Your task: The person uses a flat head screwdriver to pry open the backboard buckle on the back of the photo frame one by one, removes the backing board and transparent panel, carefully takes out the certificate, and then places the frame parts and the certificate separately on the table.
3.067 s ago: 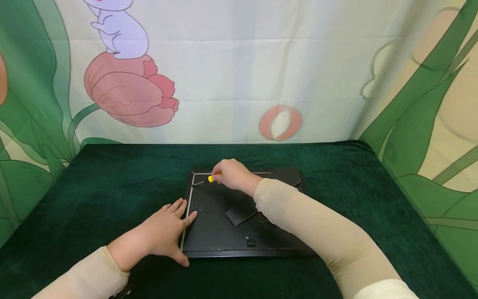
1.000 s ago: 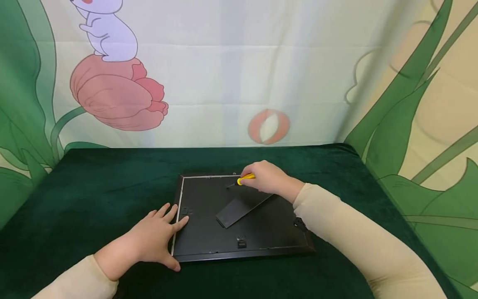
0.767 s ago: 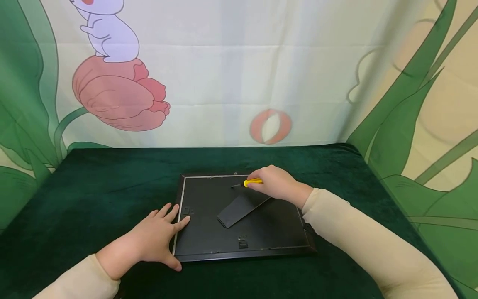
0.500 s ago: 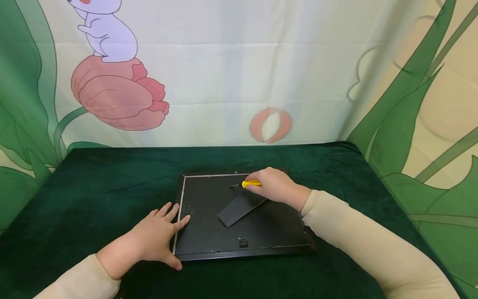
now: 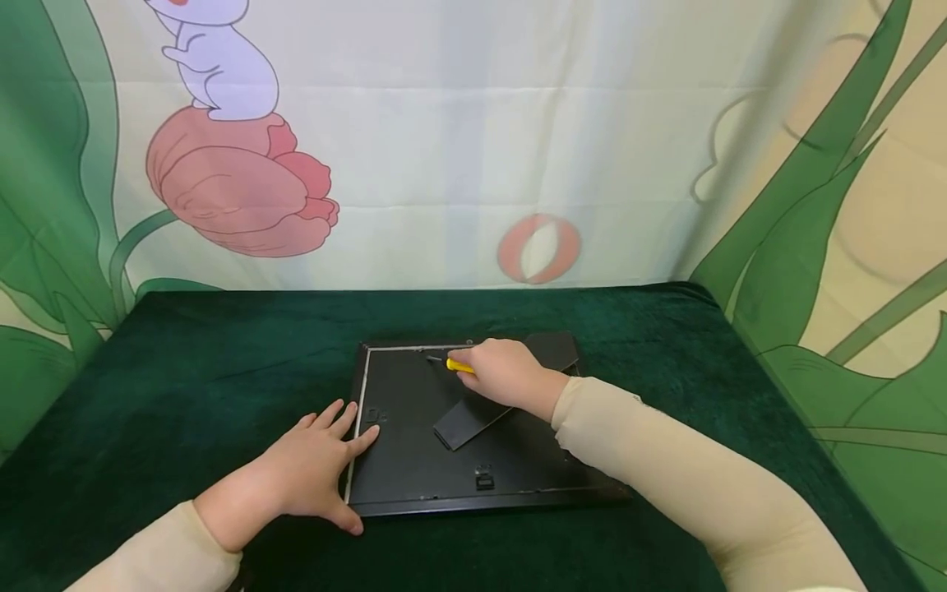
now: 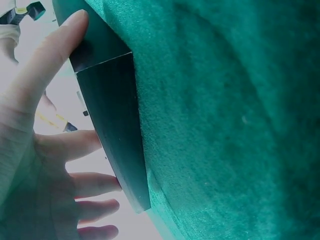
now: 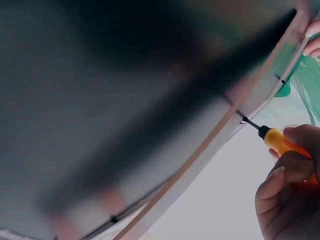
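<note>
The right hand [image 5: 503, 374] is gripping a yellow-handled screwdriver [image 5: 451, 364] and has shifted left along the far edge of the face-down picture frame [image 5: 414, 460] lying on the green cloth [image 5: 222, 362]. The left hand [image 5: 311, 469] is still pressing flat, fingers spread, on the frame's left edge. Only the right wrist view is showing the tip meeting the rim's inner edge.

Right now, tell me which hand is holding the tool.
The right hand grips the yellow-handled screwdriver at the frame's far edge; the left hand lies flat, holding nothing.
</note>
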The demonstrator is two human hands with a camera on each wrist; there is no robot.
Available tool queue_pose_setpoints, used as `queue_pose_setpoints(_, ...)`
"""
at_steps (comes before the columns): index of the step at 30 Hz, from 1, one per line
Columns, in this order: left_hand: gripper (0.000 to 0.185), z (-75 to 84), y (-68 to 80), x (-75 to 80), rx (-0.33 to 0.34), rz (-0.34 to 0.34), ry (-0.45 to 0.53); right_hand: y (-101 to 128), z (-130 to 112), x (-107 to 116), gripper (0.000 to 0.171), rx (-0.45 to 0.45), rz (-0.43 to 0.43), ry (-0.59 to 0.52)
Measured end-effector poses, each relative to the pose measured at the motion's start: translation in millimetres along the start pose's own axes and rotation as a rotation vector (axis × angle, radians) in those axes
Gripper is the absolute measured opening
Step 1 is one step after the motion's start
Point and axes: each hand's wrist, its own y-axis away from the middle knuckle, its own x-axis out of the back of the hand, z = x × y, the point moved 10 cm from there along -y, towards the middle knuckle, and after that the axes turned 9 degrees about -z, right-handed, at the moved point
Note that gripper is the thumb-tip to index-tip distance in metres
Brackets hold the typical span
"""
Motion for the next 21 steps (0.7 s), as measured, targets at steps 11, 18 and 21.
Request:
queue_pose_setpoints(11,0.109,-0.8,-2.3,-2.0,0.004,-0.015,-0.014,-11,-23,2,0.035,-0.035,0.002,0.142)
queue_pose_setpoints(18,0.11,-1.4,-3.5,-2.9,0.002,-0.026,-0.029,-11,-26,1,0.033,-0.08,-0.001,0.16)
queue_pose_setpoints(21,0.109,-2.0,-3.0,-1.3,0.0,-0.02,-0.031,-12,-27,3,0.028,-0.086,0.021,0.154)
